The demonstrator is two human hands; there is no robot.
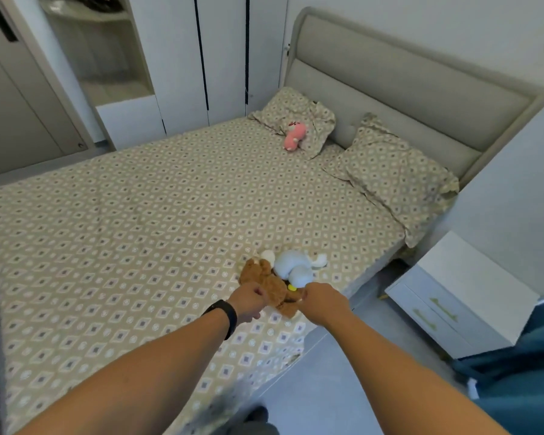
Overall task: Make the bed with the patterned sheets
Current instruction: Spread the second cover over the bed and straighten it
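A beige patterned sheet (pixel 157 215) lies flat over the whole mattress. Two matching pillows lean at the grey headboard (pixel 405 80): the far pillow (pixel 299 117) carries a pink plush toy (pixel 294 136), the near pillow (pixel 396 180) is bare. At the bed's near right edge lie a brown plush bear (pixel 266 281) and a white plush toy (pixel 296 265), touching each other. My left hand (pixel 248 301) and my right hand (pixel 322 298) both have curled fingers and grip the brown bear from either side.
A white nightstand (pixel 462 296) with two drawers stands right of the bed. White wardrobe doors (pixel 186 58) line the far side. A teal cloth (pixel 522 381) sits at the lower right. Grey floor (pixel 343 381) runs along the near side, with a dark shoe (pixel 258 414) on it.
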